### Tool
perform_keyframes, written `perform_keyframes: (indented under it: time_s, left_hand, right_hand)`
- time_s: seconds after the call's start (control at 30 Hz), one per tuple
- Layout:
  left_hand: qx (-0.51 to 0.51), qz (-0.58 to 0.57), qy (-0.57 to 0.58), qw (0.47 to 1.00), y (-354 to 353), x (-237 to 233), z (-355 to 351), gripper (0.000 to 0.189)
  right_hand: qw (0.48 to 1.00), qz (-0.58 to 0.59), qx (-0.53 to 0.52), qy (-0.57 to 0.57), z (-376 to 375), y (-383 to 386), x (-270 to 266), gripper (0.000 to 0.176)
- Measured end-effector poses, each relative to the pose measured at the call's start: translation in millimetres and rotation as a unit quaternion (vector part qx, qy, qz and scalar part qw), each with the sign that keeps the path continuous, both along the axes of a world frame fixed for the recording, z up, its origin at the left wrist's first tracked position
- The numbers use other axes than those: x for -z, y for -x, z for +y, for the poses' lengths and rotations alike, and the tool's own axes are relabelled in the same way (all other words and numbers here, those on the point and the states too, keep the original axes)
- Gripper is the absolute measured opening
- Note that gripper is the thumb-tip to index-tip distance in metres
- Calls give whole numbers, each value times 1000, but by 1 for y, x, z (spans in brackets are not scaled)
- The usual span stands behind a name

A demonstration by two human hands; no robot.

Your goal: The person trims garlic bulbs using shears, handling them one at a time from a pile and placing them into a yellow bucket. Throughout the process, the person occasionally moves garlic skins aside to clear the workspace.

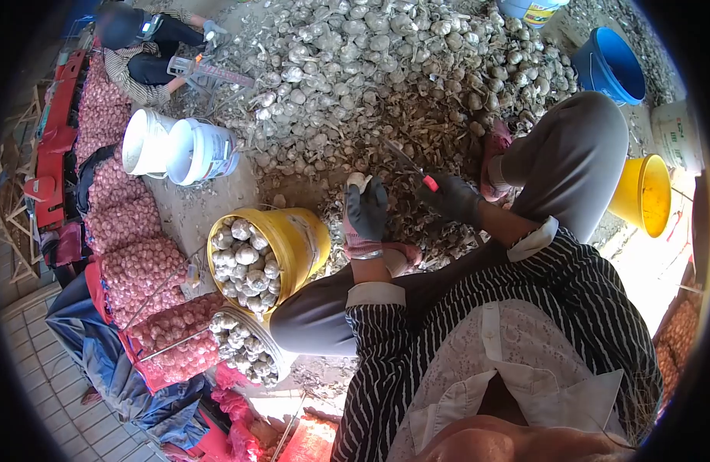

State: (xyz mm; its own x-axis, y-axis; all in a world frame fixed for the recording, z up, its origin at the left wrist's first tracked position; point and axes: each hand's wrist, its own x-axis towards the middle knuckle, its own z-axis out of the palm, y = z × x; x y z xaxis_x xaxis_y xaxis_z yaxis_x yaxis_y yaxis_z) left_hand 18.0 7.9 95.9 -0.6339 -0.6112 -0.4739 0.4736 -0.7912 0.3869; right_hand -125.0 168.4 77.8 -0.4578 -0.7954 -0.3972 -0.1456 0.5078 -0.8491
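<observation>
My left hand (366, 209), in a dark glove, is closed on a pale garlic bulb (359, 181) held at its fingertips. To its right my right hand (453, 200), also gloved, is wrapped round the red handle of a knife (401, 156), whose blade points up and left over the pile. Hand and knife do not touch the bulb. Loose garlic bulbs (370, 69) form a large heap beyond both hands. At the left, a tilted yellow bucket (303, 245) holds trimmed bulbs, and a white bucket (282, 362) below it holds more.
Two white buckets (187, 154) stand at the upper left, near a seated person (143, 73). Red net sacks of garlic (143, 277) line the left side. A blue bucket (611, 68) and another yellow bucket (640, 196) are at the right.
</observation>
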Motion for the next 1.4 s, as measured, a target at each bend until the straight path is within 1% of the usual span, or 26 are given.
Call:
perform_keyframes:
  time_s: [0.03, 0.07, 0.1, 0.13, 0.2, 0.23, 0.27, 0.33, 0.43, 0.47, 0.5, 0.53, 0.6, 0.67, 0.73, 0.8, 0.83, 0.87, 0.9, 0.93, 0.97, 1.0, 1.1, 1.2, 1.33, 1.4]
  left_hand:
    - [-4, 3, -1, 1000, 3, -9, 1, 29]
    - [-7, -72, 112, 991, 6, -14, 4, 34]
    - [-8, -147, 222, 964, 6, -13, 5, 39]
    - [-10, -145, 219, 965, 7, -11, 4, 39]
    - [6, -155, 303, 940, 1, 16, 0, 46]
    - [39, -259, 329, 907, -3, 31, -4, 47]
    - [40, -258, 327, 908, -5, 42, -6, 47]
    - [56, -416, 513, 749, -6, 57, -7, 50]
    - [39, -445, 524, 726, -5, 17, 2, 54]
    - [37, -445, 523, 726, -8, 9, 1, 54]
    - [-28, -333, 444, 832, -12, 3, -4, 55]
    - [-92, -210, 349, 909, -18, -4, -9, 56]
    - [-167, -201, 416, 871, -39, -32, -27, 64]
    - [-200, -386, 502, 747, -69, -87, -42, 62]
    - [-239, -527, 588, 565, -112, -106, -72, 60]
    - [-169, -695, 580, 390, -150, -125, -89, 61]
    - [-104, -776, 506, 362, -162, -124, -97, 66]
    - [-53, -844, 443, 298, -174, -108, -105, 76]
    - [-61, -853, 416, 308, -176, -102, -105, 78]
    - [-68, -860, 393, 319, -176, -97, -107, 79]
    - [-91, -873, 398, 267, -161, -99, -97, 69]
    - [-103, -876, 400, 251, -154, -96, -93, 68]
    - [-109, -877, 389, 259, -155, -92, -97, 65]
    - [-101, -876, 381, 277, -170, -95, -111, 62]
    - [-98, -871, 369, 308, -188, -96, -128, 58]
    - [-117, -860, 368, 333, -200, -89, -140, 56]
  right_hand:
    - [1000, 3, -4, -1, 1, 0, -2, 39]
    - [999, 43, -9, 8, 2, 2, -18, 42]
    - [996, 81, -13, 16, 2, 3, -32, 45]
    - [996, 83, -15, 13, 0, 5, -40, 45]
    - [969, 233, -83, -16, -4, 10, -49, 50]
    - [969, 233, -83, -19, -6, 11, -53, 50]
    - [962, 246, -110, -45, -9, 12, -57, 54]
    - [953, 261, -139, -72, -11, 12, -55, 58]
    - [959, 238, -132, -83, -11, 3, -31, 55]
    - [981, 177, -81, -20, -8, -2, -15, 48]
    - [992, 114, -30, 43, -8, -6, -8, 42]
    - [992, 113, -33, 43, -8, -8, 1, 42]
    - [985, -40, 109, 126, -13, -14, 6, 29]
    - [960, -240, 138, -38, -17, -2, -10, 22]
    - [949, -272, 157, -18, -15, 0, -4, 26]
    - [879, -420, 221, -50, -11, 5, -11, 31]
    - [865, -438, 244, -5, -12, 1, 11, 38]
    - [864, -438, 247, -5, -15, 6, 25, 38]
    - [928, -302, 196, -99, -21, 14, 33, 38]
    - [958, -157, 143, -191, -23, 20, 41, 38]
    - [965, -86, 78, -234, -23, 21, 45, 36]
    - [962, -40, 1, -270, -19, 20, 51, 35]
    - [926, 13, -215, -310, -8, 0, 54, 34]
    - [897, 44, -315, -308, -13, -13, 56, 36]
    - [885, 54, -335, -317, -4, -30, 71, 40]
    - [921, 72, -282, -259, 0, -42, 66, 43]
